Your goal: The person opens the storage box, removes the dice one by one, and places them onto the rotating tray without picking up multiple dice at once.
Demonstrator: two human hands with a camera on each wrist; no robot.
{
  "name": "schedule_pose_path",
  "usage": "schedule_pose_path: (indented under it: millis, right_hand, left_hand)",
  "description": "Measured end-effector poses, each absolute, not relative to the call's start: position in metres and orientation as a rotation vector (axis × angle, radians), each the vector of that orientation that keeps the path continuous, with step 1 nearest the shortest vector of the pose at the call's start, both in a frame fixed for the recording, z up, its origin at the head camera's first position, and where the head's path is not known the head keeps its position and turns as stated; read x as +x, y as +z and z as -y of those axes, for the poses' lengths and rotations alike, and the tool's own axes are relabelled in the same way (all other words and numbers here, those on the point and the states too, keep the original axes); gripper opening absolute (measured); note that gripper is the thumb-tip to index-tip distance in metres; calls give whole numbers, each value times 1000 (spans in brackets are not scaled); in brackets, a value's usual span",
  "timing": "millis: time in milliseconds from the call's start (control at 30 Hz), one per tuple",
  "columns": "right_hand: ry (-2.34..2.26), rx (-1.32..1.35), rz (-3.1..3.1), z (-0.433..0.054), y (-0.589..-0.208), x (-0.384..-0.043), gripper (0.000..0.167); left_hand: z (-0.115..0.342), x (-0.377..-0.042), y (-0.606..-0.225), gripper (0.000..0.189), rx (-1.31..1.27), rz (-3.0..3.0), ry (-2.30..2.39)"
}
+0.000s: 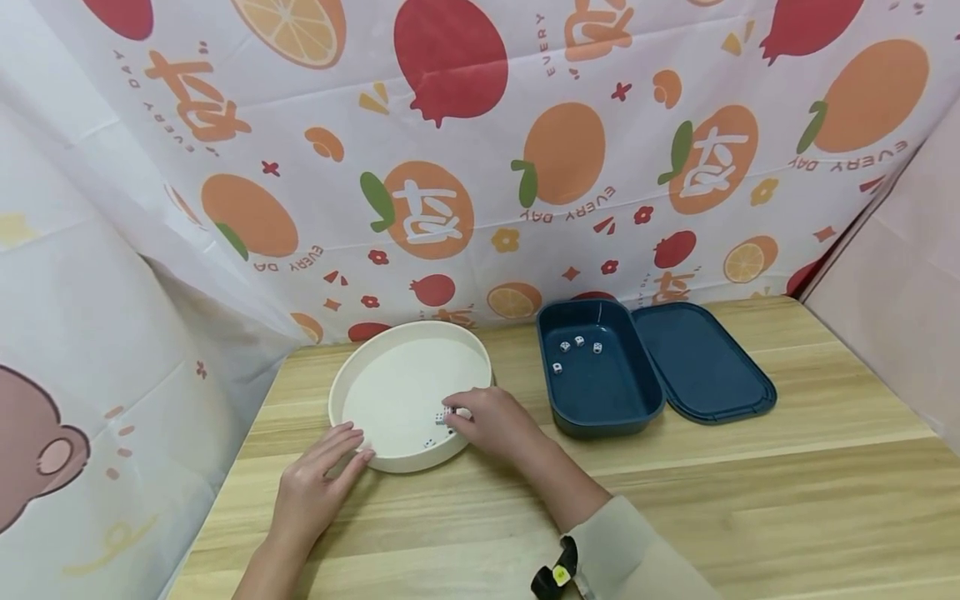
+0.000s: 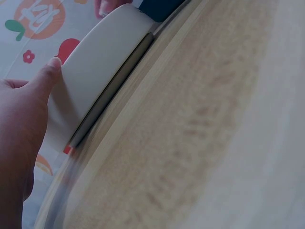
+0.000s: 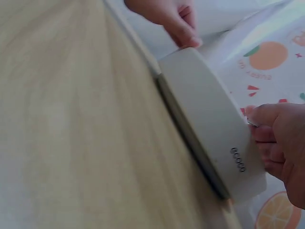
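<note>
A round cream tray (image 1: 405,375) holds several small white dice (image 1: 429,443) near its front right rim. My left hand (image 1: 315,483) rests at the tray's front left rim, fingers reaching over it and thumb on the edge. Over the right side of the tray, my right hand (image 1: 491,421) pinches a white die (image 3: 252,123) between thumb and index finger, and the other fingers curl under. These fingers partly hide the dice beneath. Both the tray's outer wall (image 2: 86,81) and my left thumb show in the left wrist view.
Right of the tray stands a dark blue rectangular box (image 1: 607,387) with several dice inside. Its blue lid (image 1: 705,358) lies against its right side. A fruit-print cloth (image 1: 480,183) hangs behind the wooden table (image 1: 750,500).
</note>
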State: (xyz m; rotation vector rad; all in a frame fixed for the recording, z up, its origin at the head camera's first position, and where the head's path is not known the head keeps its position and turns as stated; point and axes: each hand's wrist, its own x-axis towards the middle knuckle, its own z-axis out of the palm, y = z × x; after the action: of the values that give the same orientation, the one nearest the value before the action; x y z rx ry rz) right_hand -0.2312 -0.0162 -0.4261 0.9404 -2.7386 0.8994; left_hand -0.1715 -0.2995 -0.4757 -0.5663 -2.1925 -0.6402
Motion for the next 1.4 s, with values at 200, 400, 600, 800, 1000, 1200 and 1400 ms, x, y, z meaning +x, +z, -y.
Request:
schedule_pose_path:
  millis: [200, 400, 600, 800, 1000, 1200, 1400]
  right_hand:
    - [894, 937, 2760, 21, -435, -233, 25]
    - [945, 924, 2737, 23, -437, -235, 23]
    - [938, 870, 2745, 26, -439, -234, 23]
    - [907, 817, 2780, 29, -440, -233, 25]
    - [898, 812, 2783, 29, -440, -233, 25]
    - [900, 812, 2784, 30, -439, -233, 27]
    - [898, 812, 2790, 29, -437, -232, 27]
  left_hand:
    - [299, -174, -475, 26, -588, 2151, -643]
    - [299, -174, -476, 26, -583, 2162, -638]
    - [299, -173, -475, 30, -558, 2215, -629]
    - [298, -172, -475, 29, -567, 2200, -635]
    - [298, -174, -476, 26, -591, 2144, -646]
    - [299, -175, -477, 27, -592, 2129, -649]
    - [299, -175, -477, 27, -589, 2141, -642]
